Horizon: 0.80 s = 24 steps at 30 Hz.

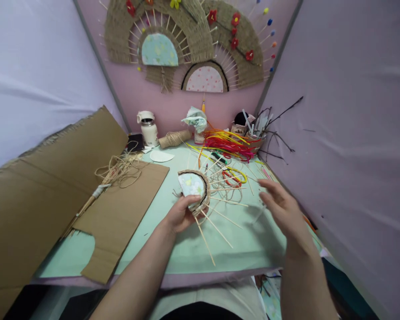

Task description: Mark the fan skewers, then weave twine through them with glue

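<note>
My left hand (pixel 183 214) grips a small half-round woven fan (pixel 191 183) by its lower edge, thumb on top. Pale floral cloth covers its middle, with a black line and a twine-woven band along the curve. Thin wooden sticks (pixel 220 231) spread outward from that band. To the right, my right hand (pixel 280 204) hovers over the table, apart from the fan, with its fingers spread. A faint pale streak shows below its fingertips, too blurred to name. Loose twine (pixel 228 195) and scissors (pixel 236 176) with yellow and orange handles lie beyond the sticks.
Cardboard sheets (pixel 133 200) and a bundle of sticks with twine (pixel 103 186) take up the left. Along the back stand a white bottle (pixel 149 131), a twine roll (pixel 175 138), colourful pipe cleaners (pixel 226 144) and a pot of twigs (pixel 256 138). Woven fans (pixel 200 42) hang behind.
</note>
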### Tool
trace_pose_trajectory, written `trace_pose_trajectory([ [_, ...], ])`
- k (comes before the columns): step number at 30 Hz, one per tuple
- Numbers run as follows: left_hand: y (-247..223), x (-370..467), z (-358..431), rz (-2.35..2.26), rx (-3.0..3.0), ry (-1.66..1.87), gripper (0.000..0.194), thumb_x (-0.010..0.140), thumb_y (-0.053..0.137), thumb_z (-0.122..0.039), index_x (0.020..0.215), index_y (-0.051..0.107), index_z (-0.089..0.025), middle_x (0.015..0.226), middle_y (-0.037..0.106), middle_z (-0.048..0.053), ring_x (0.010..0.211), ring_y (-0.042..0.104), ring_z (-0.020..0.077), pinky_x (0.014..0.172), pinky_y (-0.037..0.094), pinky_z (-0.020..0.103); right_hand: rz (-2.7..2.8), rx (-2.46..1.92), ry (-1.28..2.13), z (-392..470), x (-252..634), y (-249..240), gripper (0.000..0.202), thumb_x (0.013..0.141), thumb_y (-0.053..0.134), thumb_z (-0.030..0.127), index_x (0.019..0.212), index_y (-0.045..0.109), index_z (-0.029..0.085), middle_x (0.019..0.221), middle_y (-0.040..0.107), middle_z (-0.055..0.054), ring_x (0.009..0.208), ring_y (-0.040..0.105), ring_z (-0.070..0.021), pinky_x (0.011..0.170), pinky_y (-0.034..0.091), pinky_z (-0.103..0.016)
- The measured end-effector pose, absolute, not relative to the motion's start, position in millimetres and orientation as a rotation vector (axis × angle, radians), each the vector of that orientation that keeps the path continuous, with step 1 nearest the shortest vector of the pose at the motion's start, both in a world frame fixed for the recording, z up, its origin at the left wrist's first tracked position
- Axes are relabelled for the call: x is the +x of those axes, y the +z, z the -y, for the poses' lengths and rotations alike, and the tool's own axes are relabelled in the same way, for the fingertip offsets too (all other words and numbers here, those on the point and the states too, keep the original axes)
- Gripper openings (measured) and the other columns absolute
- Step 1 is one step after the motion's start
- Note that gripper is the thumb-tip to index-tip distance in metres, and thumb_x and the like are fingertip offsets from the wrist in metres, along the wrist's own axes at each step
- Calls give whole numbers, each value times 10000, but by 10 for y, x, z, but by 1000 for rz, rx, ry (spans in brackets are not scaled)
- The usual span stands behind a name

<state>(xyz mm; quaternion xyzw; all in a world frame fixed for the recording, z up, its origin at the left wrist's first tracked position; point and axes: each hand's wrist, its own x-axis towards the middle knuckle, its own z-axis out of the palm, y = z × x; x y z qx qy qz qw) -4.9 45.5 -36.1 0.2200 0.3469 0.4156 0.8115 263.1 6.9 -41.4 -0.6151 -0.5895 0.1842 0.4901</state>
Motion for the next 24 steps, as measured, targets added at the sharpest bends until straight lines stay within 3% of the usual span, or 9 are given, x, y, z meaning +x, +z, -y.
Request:
trace_pose_trajectory([
  [3, -353, -59, -445, -740, 483, 876, 321, 587, 717, -150, 894, 627, -121, 732, 661, 36, 613, 602, 122, 578, 493, 237, 1453, -1219, 885, -194, 2284, -316, 323, 859, 560, 395, 1134, 622, 236, 1204, 646, -76, 1168, 550, -226, 1002, 398, -404],
  [7, -374, -74, -451, -705, 509, 859, 342, 575, 733, -169, 895, 624, -117, 724, 650, 31, 600, 586, 118, 572, 478, 241, 1259, -1103, 1089, -338, 2087, -409, 245, 767, 665, 413, 905, 687, 212, 902, 687, -50, 827, 623, -183, 797, 483, -341],
  [11, -410, -84, -454, -702, 507, 845, 364, 562, 751, -174, 902, 634, -115, 745, 664, 39, 629, 606, 130, 608, 497, 257, 1039, -1043, 1216, -395, 1994, -465, 279, 668, 751, 463, 713, 660, 203, 713, 619, -12, 598, 514, -118, 601, 447, -277],
  [17, -420, -76, -449, -690, 538, 824, 388, 531, 776, -190, 887, 650, -99, 729, 675, 53, 608, 607, 134, 569, 492, 246, 901, -1049, 1363, -384, 1797, -371, 376, 547, 828, 500, 668, 648, 193, 586, 534, 25, 522, 435, -93, 515, 364, -244],
  [24, -375, -57, -434, -702, 540, 817, 384, 512, 782, -183, 864, 651, -103, 706, 672, 48, 591, 605, 128, 559, 496, 236, 901, -1074, 1383, -401, 1745, -423, 383, 547, 823, 494, 655, 632, 180, 535, 457, 51, 489, 340, -83, 498, 275, -247],
])
